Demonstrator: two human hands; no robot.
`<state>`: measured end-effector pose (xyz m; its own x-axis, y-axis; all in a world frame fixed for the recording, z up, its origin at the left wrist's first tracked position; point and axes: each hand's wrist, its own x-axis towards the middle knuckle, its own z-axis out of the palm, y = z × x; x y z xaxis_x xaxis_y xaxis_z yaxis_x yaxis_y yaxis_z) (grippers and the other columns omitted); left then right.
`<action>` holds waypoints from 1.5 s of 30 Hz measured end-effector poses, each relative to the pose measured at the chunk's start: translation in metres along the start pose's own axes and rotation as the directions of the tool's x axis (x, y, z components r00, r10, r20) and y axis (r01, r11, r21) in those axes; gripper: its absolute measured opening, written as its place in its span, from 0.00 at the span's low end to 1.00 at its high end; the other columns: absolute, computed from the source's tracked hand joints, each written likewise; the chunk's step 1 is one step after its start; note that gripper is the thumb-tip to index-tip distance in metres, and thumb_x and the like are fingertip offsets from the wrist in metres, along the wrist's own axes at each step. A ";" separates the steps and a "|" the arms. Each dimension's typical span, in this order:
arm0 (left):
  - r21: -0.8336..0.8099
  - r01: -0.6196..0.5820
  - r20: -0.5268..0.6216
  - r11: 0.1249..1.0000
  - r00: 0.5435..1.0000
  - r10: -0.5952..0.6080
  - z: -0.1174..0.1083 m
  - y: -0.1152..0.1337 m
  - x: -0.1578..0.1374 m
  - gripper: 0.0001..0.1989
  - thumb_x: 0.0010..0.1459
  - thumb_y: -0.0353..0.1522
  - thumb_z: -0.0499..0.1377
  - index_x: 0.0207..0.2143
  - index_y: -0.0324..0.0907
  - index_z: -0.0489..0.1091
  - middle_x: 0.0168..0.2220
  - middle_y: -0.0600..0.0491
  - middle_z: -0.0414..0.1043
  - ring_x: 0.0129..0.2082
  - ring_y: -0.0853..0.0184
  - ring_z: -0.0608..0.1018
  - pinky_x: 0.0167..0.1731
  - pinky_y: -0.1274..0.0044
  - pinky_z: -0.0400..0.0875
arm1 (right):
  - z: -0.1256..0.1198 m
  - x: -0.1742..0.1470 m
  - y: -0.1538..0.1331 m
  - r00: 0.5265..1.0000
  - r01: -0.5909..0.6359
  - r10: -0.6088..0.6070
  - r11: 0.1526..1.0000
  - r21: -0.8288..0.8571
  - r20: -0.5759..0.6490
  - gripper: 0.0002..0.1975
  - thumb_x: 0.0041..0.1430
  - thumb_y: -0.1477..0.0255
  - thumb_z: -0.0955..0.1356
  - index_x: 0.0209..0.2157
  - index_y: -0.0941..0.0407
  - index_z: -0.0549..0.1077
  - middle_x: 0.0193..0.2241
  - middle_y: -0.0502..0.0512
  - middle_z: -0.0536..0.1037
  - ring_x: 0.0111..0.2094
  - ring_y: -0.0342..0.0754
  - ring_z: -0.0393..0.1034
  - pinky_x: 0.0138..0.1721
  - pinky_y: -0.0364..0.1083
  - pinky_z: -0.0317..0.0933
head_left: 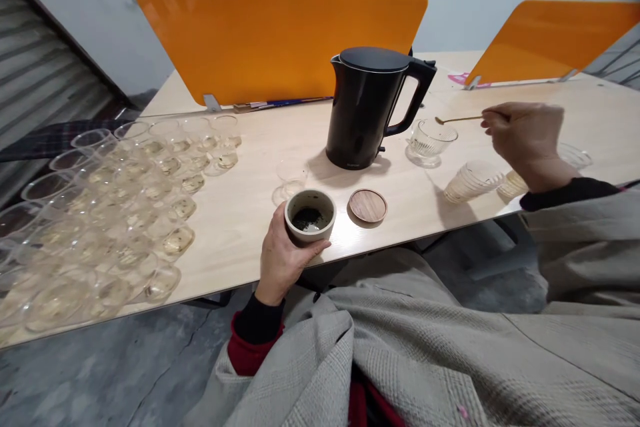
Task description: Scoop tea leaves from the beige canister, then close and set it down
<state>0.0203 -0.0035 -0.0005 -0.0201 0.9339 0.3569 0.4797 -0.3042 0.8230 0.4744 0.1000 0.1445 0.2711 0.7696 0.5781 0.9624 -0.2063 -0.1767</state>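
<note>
My left hand (281, 255) grips a small beige jar (310, 215) with dark tea leaves inside, at the near edge of the wooden table (250, 167). Its round wooden lid (367, 205) lies just to the right of it. My right hand (527, 137) holds a thin golden spoon (457, 119), whose bowl hovers over a ribbed glass cup (430, 140). A black electric kettle (367, 107) stands between the two hands, lid shut, handle to the right.
Several rows of glass cups (110, 213), many with yellowish liquid, fill the table's left side. Stacked glass cups (473, 181) lie on their side below my right hand. One glass cup (291, 180) stands behind the jar. Orange dividers (270, 40) stand at the back.
</note>
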 end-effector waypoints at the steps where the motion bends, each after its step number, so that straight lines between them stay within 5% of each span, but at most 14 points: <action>1: 0.000 -0.002 -0.002 1.000 1.000 0.002 0.000 0.000 0.000 0.50 0.46 0.45 0.79 0.66 0.47 0.61 0.62 0.42 0.74 0.63 0.47 0.77 0.63 0.55 0.72 | -0.007 -0.009 0.000 0.998 -0.007 0.013 0.995 0.100 -0.067 0.14 0.67 0.71 0.69 0.42 0.62 0.87 0.33 0.66 0.86 0.31 0.45 0.77 0.35 0.45 0.62; 5: -0.009 -0.007 -0.008 1.000 1.000 0.007 0.001 -0.001 0.000 0.51 0.46 0.45 0.79 0.67 0.47 0.61 0.62 0.42 0.74 0.63 0.47 0.77 0.64 0.55 0.72 | -0.041 -0.056 -0.033 0.965 0.042 0.078 0.896 0.442 -0.250 0.10 0.64 0.71 0.73 0.40 0.59 0.87 0.29 0.60 0.84 0.27 0.45 0.77 0.30 0.44 0.66; 8: -0.021 -0.016 0.000 1.000 1.000 0.016 0.001 -0.002 -0.001 0.51 0.45 0.46 0.79 0.67 0.46 0.61 0.64 0.41 0.73 0.65 0.47 0.76 0.66 0.54 0.70 | -0.067 -0.093 -0.075 0.966 0.109 0.068 0.765 0.634 -0.248 0.08 0.61 0.72 0.76 0.42 0.57 0.87 0.32 0.59 0.85 0.29 0.46 0.78 0.31 0.45 0.68; 11: -0.032 -0.028 0.010 0.999 1.000 0.029 0.001 -0.003 -0.002 0.52 0.46 0.48 0.79 0.68 0.46 0.60 0.65 0.41 0.72 0.66 0.46 0.75 0.66 0.54 0.69 | -0.082 -0.121 -0.110 0.984 0.138 -0.020 0.708 0.693 -0.175 0.07 0.62 0.72 0.76 0.43 0.55 0.87 0.35 0.57 0.86 0.33 0.47 0.81 0.35 0.47 0.71; 13: -0.029 -0.039 0.008 0.999 0.999 0.039 0.001 -0.003 -0.002 0.53 0.46 0.49 0.79 0.68 0.47 0.60 0.65 0.41 0.72 0.66 0.46 0.75 0.66 0.54 0.69 | -0.082 -0.132 -0.126 0.970 0.242 -0.182 0.711 0.661 -0.160 0.06 0.64 0.73 0.76 0.42 0.54 0.86 0.34 0.55 0.86 0.34 0.46 0.81 0.37 0.46 0.73; 15: -0.024 -0.045 0.010 0.999 0.999 0.045 0.001 -0.003 -0.003 0.53 0.46 0.49 0.79 0.68 0.47 0.59 0.65 0.41 0.72 0.66 0.47 0.75 0.66 0.54 0.70 | -0.076 -0.139 -0.139 0.893 0.439 -0.399 0.670 0.598 -0.208 0.06 0.65 0.76 0.74 0.42 0.55 0.84 0.34 0.54 0.86 0.34 0.45 0.81 0.39 0.45 0.74; 17: -0.019 -0.049 0.013 0.999 0.999 0.049 0.002 -0.003 -0.003 0.53 0.46 0.48 0.79 0.68 0.47 0.59 0.65 0.41 0.72 0.66 0.47 0.75 0.66 0.54 0.70 | -0.065 -0.144 -0.152 0.767 0.619 -0.577 0.553 0.558 -0.280 0.07 0.66 0.80 0.73 0.43 0.56 0.83 0.35 0.55 0.86 0.35 0.44 0.81 0.39 0.44 0.75; 20: -0.010 -0.051 0.014 0.999 0.999 0.051 0.002 -0.003 -0.003 0.53 0.45 0.48 0.79 0.68 0.48 0.59 0.66 0.41 0.71 0.66 0.46 0.75 0.66 0.54 0.70 | -0.047 -0.150 -0.169 0.626 0.745 -0.699 0.406 0.529 -0.345 0.09 0.66 0.82 0.72 0.45 0.57 0.81 0.37 0.57 0.86 0.35 0.46 0.80 0.37 0.44 0.75; 28: -0.030 -0.017 0.030 0.999 0.999 0.017 0.001 -0.001 -0.002 0.53 0.44 0.46 0.80 0.68 0.49 0.59 0.65 0.42 0.72 0.65 0.46 0.75 0.64 0.53 0.71 | -0.016 -0.156 -0.189 0.470 0.823 -0.848 0.321 0.470 -0.244 0.09 0.69 0.83 0.67 0.45 0.61 0.79 0.37 0.58 0.84 0.35 0.50 0.79 0.35 0.48 0.75; 31: -0.031 -0.011 0.031 0.999 0.999 0.012 0.001 -0.001 -0.002 0.53 0.44 0.46 0.80 0.68 0.49 0.59 0.65 0.42 0.72 0.65 0.46 0.75 0.64 0.53 0.71 | -0.014 -0.155 -0.189 0.496 0.798 -0.842 0.343 0.496 -0.214 0.12 0.70 0.82 0.66 0.46 0.57 0.80 0.38 0.56 0.85 0.36 0.49 0.79 0.36 0.47 0.75; 39: -0.024 -0.017 0.038 1.000 0.999 0.018 0.000 0.001 -0.003 0.53 0.45 0.46 0.80 0.68 0.49 0.58 0.65 0.42 0.71 0.66 0.46 0.75 0.65 0.54 0.70 | -0.024 -0.147 -0.182 0.748 0.568 -0.638 0.475 0.672 -0.181 0.09 0.69 0.77 0.70 0.44 0.51 0.83 0.38 0.52 0.86 0.37 0.47 0.82 0.39 0.46 0.75; 45: -0.018 -0.034 0.035 0.999 0.999 0.034 0.000 -0.001 -0.002 0.53 0.45 0.48 0.79 0.68 0.49 0.59 0.65 0.41 0.71 0.65 0.46 0.75 0.64 0.54 0.71 | -0.029 -0.137 -0.178 0.861 0.396 -0.497 0.519 0.757 -0.109 0.08 0.68 0.75 0.72 0.41 0.49 0.84 0.32 0.49 0.85 0.31 0.48 0.81 0.35 0.48 0.75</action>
<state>0.0198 -0.0053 -0.0019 0.0266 0.9289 0.3694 0.4641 -0.3387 0.8185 0.2662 0.0135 0.1201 -0.2429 0.6989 0.6727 0.5943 0.6553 -0.4663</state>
